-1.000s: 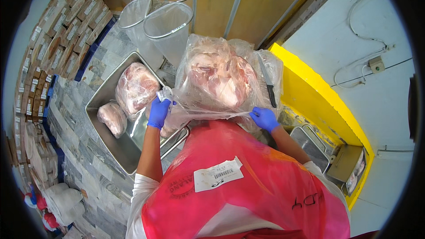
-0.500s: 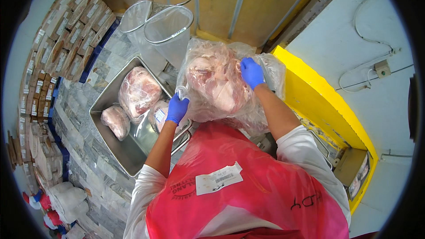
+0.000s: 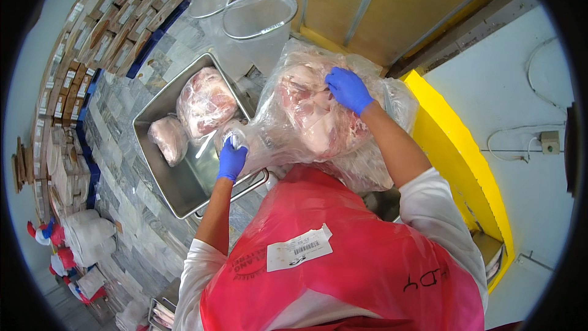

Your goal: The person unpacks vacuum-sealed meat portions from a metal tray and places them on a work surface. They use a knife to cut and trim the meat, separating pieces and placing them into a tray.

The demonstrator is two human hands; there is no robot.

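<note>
In front of me lies a clear plastic bag [image 3: 264, 138] holding large pieces of pale pink raw meat [image 3: 315, 101]. My left hand [image 3: 232, 158], in a blue glove, is closed on a gathered end of the bag, over the near right corner of the steel tub. My right hand [image 3: 350, 91], also gloved in blue, presses on top of the bagged meat with its fingers together on the film; its fingertips are partly hidden. Wrapped meat [image 3: 207, 103] and a smaller pale piece [image 3: 168, 140] lie in the steel tub [image 3: 147, 162].
Wire hoops with clear bags [image 3: 257, 43] stand behind the tub. A yellow barrier [image 3: 456, 147] runs along my right. Stacked cartons [image 3: 101, 30] line the far left. People in red and white [image 3: 58, 242] are at the lower left.
My left hand has drawn the bag's end left and toward me, stretching the film. My right hand has shifted over the meat, its fingers reaching further left. The view has turned slightly.
</note>
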